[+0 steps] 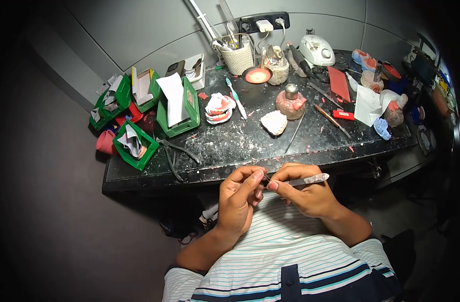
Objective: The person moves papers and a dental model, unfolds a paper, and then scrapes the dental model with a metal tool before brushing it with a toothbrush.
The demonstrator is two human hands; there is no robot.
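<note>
Both hands sit close together just off the near edge of the dark surface [240, 146]. The right hand [308, 194] is curled tight around a thin metal tool [305, 179]. The left hand [240, 199] pinches something tiny at the tool's tip, too small to make out. Up and left of the hands, green bins [182, 123] hold folded papers. Farther back, a white woven cup [238, 58] is stuffed with tools.

Green storage bins [177, 108] with white paper, black speckled worktop [240, 141], white wicker cup [238, 58]. Red card [338, 83], pink-red dish [257, 75], white-and-teal toothbrush [236, 98]. Shirt [285, 251] white with thin teal stripes, navy band.
</note>
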